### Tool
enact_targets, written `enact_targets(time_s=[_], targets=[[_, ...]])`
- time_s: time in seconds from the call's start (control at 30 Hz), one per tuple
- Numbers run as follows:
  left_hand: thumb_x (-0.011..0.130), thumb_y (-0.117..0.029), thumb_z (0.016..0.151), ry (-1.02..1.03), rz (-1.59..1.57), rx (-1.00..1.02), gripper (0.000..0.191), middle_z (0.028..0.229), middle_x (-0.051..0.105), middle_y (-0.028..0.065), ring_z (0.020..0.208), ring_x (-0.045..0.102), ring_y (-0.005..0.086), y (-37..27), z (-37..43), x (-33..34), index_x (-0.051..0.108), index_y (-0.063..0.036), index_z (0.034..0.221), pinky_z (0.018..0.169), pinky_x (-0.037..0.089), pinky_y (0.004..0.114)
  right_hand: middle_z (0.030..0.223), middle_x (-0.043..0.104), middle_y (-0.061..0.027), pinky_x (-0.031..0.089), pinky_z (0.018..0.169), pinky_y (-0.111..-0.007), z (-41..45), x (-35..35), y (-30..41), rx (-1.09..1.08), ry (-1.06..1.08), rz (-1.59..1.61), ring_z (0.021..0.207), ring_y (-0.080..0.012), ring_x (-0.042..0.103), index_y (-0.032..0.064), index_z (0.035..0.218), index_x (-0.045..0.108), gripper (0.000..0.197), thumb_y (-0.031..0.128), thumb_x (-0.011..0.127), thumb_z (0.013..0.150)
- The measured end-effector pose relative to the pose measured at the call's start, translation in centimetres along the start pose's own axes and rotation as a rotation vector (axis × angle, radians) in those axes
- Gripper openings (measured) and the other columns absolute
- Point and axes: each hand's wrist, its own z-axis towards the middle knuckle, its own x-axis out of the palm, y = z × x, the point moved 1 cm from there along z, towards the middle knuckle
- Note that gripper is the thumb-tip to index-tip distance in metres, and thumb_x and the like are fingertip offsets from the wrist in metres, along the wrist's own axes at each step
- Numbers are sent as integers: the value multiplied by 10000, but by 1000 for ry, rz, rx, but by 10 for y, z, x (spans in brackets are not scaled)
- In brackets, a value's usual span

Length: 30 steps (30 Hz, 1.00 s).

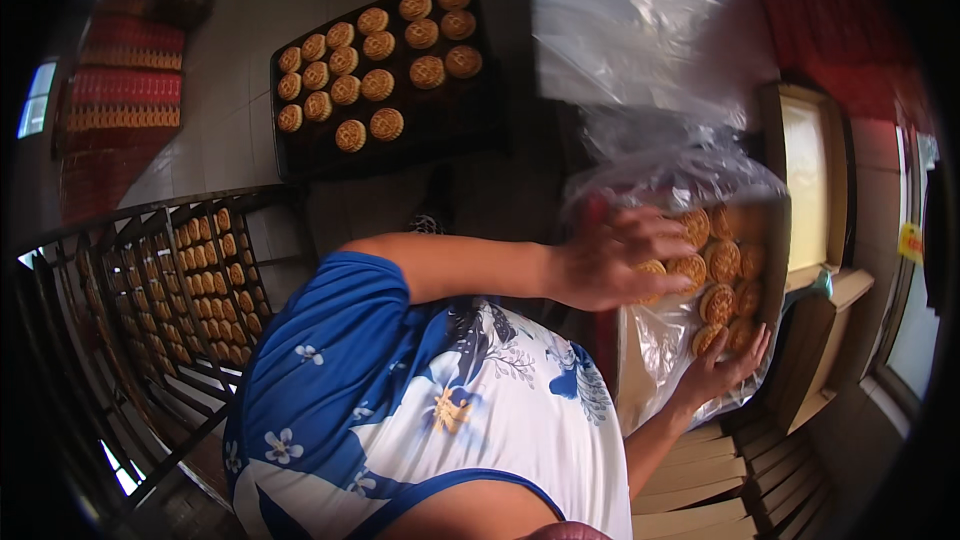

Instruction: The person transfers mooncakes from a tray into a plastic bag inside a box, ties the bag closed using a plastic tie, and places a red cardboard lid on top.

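My left hand [626, 259], blurred, reaches across to the right over round embossed mooncake-like pastries [724, 262] in a cardboard box [780, 255] lined with clear plastic. Its fingers point right and its thumb lies by a pastry at the box's left side; whether it grips one cannot be told. My right hand [727, 371] rests at the near right corner of the pastries, fingers spread, thumb against a pastry, over the liner. The liner's loose plastic bunches at the box's far side. Several pastries show in rows, those at the right in shadow.
A dark baking tray [450, 124] of pastries lies ahead at left. A metal rack [172, 202] with more pastries stands at my left. Plastic sheeting [630, 30] lies beyond the box. Cardboard boxes [832, 172] stand at right, cardboard pieces [690, 472] below, and red packaging [127, 97] at far left.
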Motion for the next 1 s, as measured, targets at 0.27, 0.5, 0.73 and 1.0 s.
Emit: enact_targets(time_s=[0.27, 0.5, 0.73, 1.0], targets=[[797, -93, 796, -14, 708, -1161, 594, 1373, 542, 128, 1263, 524, 372, 182, -313, -266, 595, -119, 1354, 1060, 459, 462, 1381, 587, -192, 446, 1081, -425, 36, 215, 354, -424, 584, 621, 1273, -382, 552, 73, 1347, 615, 481, 45, 729, 881], [892, -112, 673, 186, 653, -1313, 806, 1397, 493, 125, 1264, 494, 374, 207, -378, -294, 557, -173, 1404, 1031, 474, 459, 1461, 486, -191, 464, 1037, -502, 11, 433, 454, -688, 771, 140, 1310, -421, 482, 190, 1415, 554, 642, 153, 769, 811], [882, -78, 649, -167, 564, -1241, 797, 1337, 506, 114, 1220, 508, 372, 194, -347, -294, 566, -173, 1374, 1011, 479, 478, 1367, 524, -159, 477, 961, -498, -9, 406, 470, -490, 513, 263, 1190, -412, 525, 225, 1408, 573, 759, 196, 865, 708], [864, -78, 632, 115, 584, -1110, 824, 1346, 503, 124, 1210, 515, 395, 231, -325, -243, 555, -196, 1387, 970, 498, 486, 1344, 531, -160, 524, 869, -489, -40, 438, 518, -609, 610, 367, 1140, -412, 542, 218, 1383, 575, 735, 137, 830, 698]])
